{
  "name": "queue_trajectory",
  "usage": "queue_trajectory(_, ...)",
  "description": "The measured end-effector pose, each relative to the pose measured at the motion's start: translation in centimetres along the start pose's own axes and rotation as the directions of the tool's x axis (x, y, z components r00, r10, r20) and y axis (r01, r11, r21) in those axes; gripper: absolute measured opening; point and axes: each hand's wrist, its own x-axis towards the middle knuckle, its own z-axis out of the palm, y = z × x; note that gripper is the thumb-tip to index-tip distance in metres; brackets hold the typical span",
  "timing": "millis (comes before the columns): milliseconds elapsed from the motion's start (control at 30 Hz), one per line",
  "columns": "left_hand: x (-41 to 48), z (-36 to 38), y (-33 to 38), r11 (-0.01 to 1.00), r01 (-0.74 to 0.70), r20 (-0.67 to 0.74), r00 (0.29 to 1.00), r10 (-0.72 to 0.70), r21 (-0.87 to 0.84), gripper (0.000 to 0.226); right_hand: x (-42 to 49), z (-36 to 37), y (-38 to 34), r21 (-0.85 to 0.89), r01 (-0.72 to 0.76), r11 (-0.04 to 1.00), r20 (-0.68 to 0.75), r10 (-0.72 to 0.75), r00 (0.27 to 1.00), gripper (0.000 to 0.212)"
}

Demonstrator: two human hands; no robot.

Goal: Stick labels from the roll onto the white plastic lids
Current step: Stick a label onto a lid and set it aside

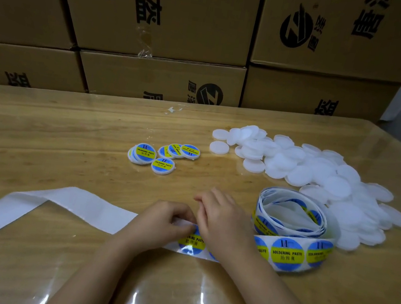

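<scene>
A loose roll of round blue-and-yellow labels (291, 213) lies at centre right, its strip (288, 253) running left along the table. My left hand (166, 218) pinches the white backing at the edge of a label (192, 243). My right hand (222, 221) rests over the strip beside it, fingers curled down at that same label's edge. Bare white backing (30, 207) trails away to the left. A big pile of plain white lids (321, 175) sits at the right. Several labelled lids (162, 155) lie in a cluster past my hands.
Stacked cardboard boxes (165, 29) wall off the far edge of the wooden table (66, 137), which is covered by a clear plastic sheet. A small scrap of clear plastic (173, 110) lies near the boxes.
</scene>
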Motion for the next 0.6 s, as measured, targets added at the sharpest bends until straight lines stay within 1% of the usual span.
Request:
queue_trajectory(67,0.1,0.3,0.0,0.999,0.032,-0.027,0.999,-0.032,0.003,0.012,-0.1,0.5,0.1,-0.015,-0.046,0.999,0.123,0.048,0.991,0.015)
queue_trajectory(100,0.2,0.4,0.0,0.999,0.049,-0.026,0.998,-0.049,0.009,0.011,-0.2,0.9,0.3,0.007,-0.083,0.997,0.193,0.080,0.978,0.017)
queue_trajectory(133,0.3,0.4,0.0,0.998,0.065,-0.012,0.998,-0.065,0.018,0.010,-0.4,1.3,0.7,0.049,-0.122,0.991,0.252,0.105,0.962,0.021)
queue_trajectory(200,0.8,0.1,0.3,0.993,0.096,0.045,0.994,-0.100,0.072,0.015,-0.5,1.7,1.2,0.143,-0.188,0.972,0.305,0.137,0.943,0.023)
queue_trajectory(267,2.2,-0.4,0.7,0.970,0.132,0.062,0.987,-0.147,0.204,0.022,-0.4,1.9,1.5,0.225,-0.242,0.944,0.319,0.163,0.934,0.021)
queue_trajectory(333,4.4,-0.7,1.3,0.915,0.133,-0.001,0.990,-0.143,0.381,0.020,-0.1,2.1,1.8,0.276,-0.315,0.908,0.350,0.211,0.913,0.022)
queue_trajectory(400,6.9,-0.6,1.6,0.864,0.122,-0.084,0.992,-0.093,0.488,0.015,0.0,2.2,2.1,0.314,-0.396,0.863,0.371,0.273,0.888,0.028)
queue_trajectory(433,8.2,-0.4,1.6,0.840,0.119,-0.105,0.992,-0.074,0.529,0.020,0.0,2.2,2.2,0.350,-0.429,0.833,0.374,0.296,0.879,0.033)
queue_trajectory(500,11.0,0.4,1.3,0.771,0.080,-0.085,0.996,-0.034,0.632,0.036,0.2,2.2,2.3,0.408,-0.466,0.785,0.361,0.330,0.872,0.037)
queue_trajectory(533,12.3,0.8,1.2,0.733,0.055,-0.071,0.997,-0.009,0.678,0.039,0.2,2.3,2.3,0.419,-0.476,0.773,0.353,0.344,0.870,0.036)
queue_trajectory(600,14.7,1.7,1.2,0.677,0.032,-0.056,0.998,0.014,0.735,0.045,0.1,2.3,2.5,0.438,-0.486,0.756,0.330,0.368,0.869,0.027)
